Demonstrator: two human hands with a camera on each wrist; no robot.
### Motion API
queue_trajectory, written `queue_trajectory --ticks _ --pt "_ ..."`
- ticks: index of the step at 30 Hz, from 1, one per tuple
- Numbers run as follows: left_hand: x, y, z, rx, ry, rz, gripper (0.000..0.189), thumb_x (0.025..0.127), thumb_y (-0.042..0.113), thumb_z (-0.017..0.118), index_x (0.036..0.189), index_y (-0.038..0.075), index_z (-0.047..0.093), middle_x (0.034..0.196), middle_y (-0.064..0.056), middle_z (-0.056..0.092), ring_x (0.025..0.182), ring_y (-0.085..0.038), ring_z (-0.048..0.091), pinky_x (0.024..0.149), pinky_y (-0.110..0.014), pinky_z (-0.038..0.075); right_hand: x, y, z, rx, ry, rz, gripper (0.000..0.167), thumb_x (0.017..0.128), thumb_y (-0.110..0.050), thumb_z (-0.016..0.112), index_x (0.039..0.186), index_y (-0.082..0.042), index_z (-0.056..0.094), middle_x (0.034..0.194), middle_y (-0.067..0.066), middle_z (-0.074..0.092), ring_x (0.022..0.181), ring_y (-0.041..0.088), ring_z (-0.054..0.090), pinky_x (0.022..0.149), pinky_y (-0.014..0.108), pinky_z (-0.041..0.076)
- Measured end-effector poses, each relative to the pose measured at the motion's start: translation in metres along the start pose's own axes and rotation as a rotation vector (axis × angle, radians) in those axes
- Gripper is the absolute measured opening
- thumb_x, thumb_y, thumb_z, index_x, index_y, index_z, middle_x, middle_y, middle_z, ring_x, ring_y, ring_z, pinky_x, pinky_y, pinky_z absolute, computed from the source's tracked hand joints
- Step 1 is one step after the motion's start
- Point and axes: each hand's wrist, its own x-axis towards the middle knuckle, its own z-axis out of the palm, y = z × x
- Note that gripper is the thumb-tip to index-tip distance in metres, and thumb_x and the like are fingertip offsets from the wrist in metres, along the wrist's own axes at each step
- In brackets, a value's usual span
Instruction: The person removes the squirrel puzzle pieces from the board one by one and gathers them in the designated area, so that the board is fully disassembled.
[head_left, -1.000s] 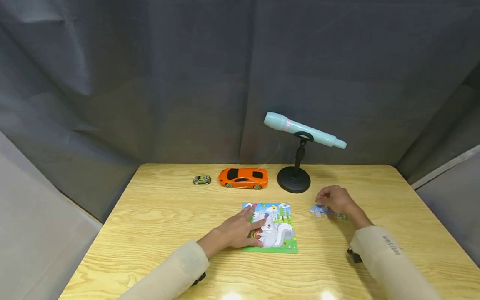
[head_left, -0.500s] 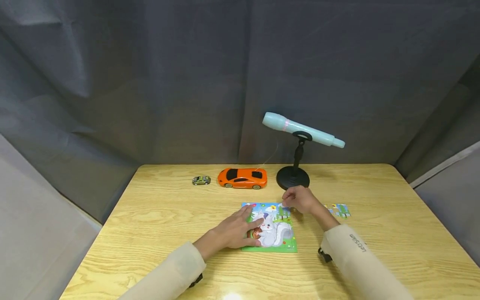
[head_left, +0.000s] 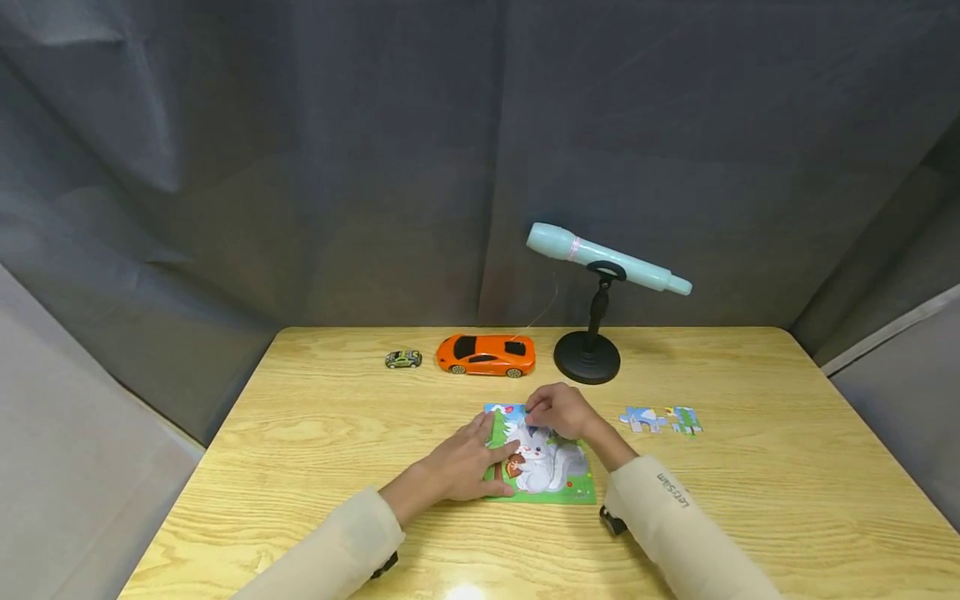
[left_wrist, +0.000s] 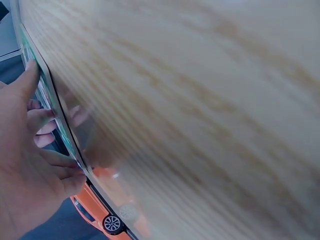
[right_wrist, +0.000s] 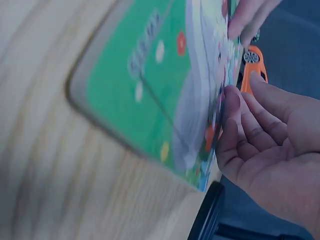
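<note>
A squirrel jigsaw puzzle (head_left: pixel 547 483) in a flat green-edged tray lies in the middle of the table. My left hand (head_left: pixel 467 460) rests on its left side with the fingers spread, the thumb near the front edge. Over the puzzle's upper part, my right hand (head_left: pixel 562 410) has its fingertips bent together, pinching what looks like a puzzle piece, mostly hidden by the fingers. Both hands also show at the puzzle in the right wrist view, the right hand (right_wrist: pixel 272 135) close to its surface. To the right lie loose puzzle pieces (head_left: pixel 642 419) in blue and green.
Behind the puzzle stand an orange toy car (head_left: pixel 486 356) and a small patterned toy car (head_left: pixel 403 359). A pale blue microphone (head_left: pixel 622 262) sits on a black stand (head_left: pixel 587 358) at the back. Dark cloth (head_left: pixel 390 167) hangs behind the wooden table (head_left: pixel 315 433).
My right hand has moved left from the loose pieces to the upper part of the puzzle. My left hand has shifted slightly left on the puzzle's edge.
</note>
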Motion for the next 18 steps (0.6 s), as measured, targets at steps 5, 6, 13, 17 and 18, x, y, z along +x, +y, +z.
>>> queue_trajectory --ticks 5,6,13,17,18 --pt "0.000 0.000 0.000 0.002 -0.013 -0.002 0.071 0.087 0.069 0.041 0.147 0.032 0.034 0.154 -0.029 0.017 0.144 -0.039 0.020 0.113 -0.047 0.032 0.001 -0.007 0.010 0.011 -0.002 0.030 0.014 0.083 -0.010 0.070 0.095 -0.003 0.070 0.077 0.002 0.070 0.067 0.010 0.060 0.060 0.021 0.048" --pt "0.000 0.000 0.000 0.002 -0.016 -0.004 0.071 0.087 0.069 0.041 0.147 0.032 0.034 0.154 -0.029 0.018 0.144 -0.039 0.020 0.113 -0.047 0.032 0.001 -0.009 0.011 0.019 -0.004 0.038 0.013 0.083 -0.009 0.070 0.095 -0.003 0.070 0.076 0.002 0.070 0.067 0.011 0.060 0.060 0.021 0.047" --pt "-0.001 0.000 0.001 -0.002 -0.020 -0.013 0.070 0.087 0.070 0.040 0.147 0.034 0.032 0.154 -0.029 0.017 0.144 -0.039 0.021 0.113 -0.047 0.032 0.002 -0.015 0.016 0.010 0.001 0.067 0.012 0.084 -0.007 0.069 0.095 -0.003 0.069 0.076 0.002 0.069 0.065 0.011 0.060 0.059 0.021 0.047" --pt "-0.001 0.000 0.000 -0.003 -0.026 -0.009 0.070 0.088 0.069 0.041 0.148 0.034 0.032 0.154 -0.029 0.018 0.144 -0.039 0.021 0.113 -0.047 0.031 0.003 -0.018 0.018 -0.013 0.013 0.100 0.013 0.084 -0.008 0.069 0.097 -0.004 0.069 0.077 0.003 0.068 0.066 0.011 0.057 0.060 0.022 0.046" --pt "-0.001 0.000 0.000 0.000 -0.027 -0.006 0.070 0.088 0.069 0.040 0.148 0.034 0.032 0.154 -0.030 0.018 0.144 -0.039 0.021 0.113 -0.048 0.031 0.004 -0.018 0.019 -0.019 0.015 0.107 0.014 0.084 -0.009 0.068 0.098 -0.005 0.069 0.077 0.003 0.068 0.066 0.011 0.057 0.060 0.023 0.046"
